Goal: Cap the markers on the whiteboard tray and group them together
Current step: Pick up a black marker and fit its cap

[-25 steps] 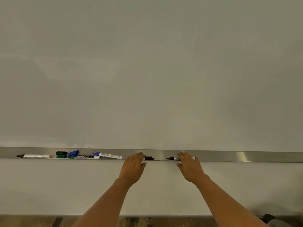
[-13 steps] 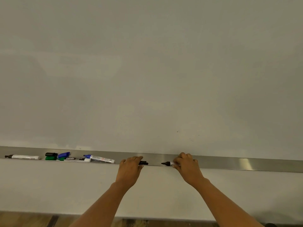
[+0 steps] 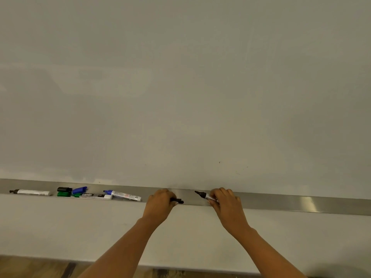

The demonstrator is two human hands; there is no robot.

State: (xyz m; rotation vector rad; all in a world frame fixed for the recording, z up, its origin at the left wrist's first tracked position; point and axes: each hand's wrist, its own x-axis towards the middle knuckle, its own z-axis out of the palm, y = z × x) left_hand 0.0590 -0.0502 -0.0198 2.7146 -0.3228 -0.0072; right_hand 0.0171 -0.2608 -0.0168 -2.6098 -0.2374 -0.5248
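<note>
A long metal tray [image 3: 281, 203] runs along the whiteboard's bottom edge. My right hand [image 3: 225, 203] grips an uncapped black marker [image 3: 202, 195], its tip pointing left and lifted a little off the tray. My left hand [image 3: 159, 203] is closed on a black cap [image 3: 178, 201] that sticks out to the right. At the left of the tray lie an uncapped black marker [image 3: 30, 192], an uncapped green marker [image 3: 94, 196], an uncapped blue marker [image 3: 123, 195], and loose black [image 3: 64, 189], green [image 3: 63, 194] and blue [image 3: 79, 190] caps.
The blank whiteboard [image 3: 184, 87] fills the upper view. A pale wall panel [image 3: 60, 227] runs below the tray, with wood floor [image 3: 30, 267] at the bottom edge. The tray's right stretch holds nothing.
Both hands went from resting flat over the tray to closing, the left on the black cap and the right on the black marker, which is now raised slightly.
</note>
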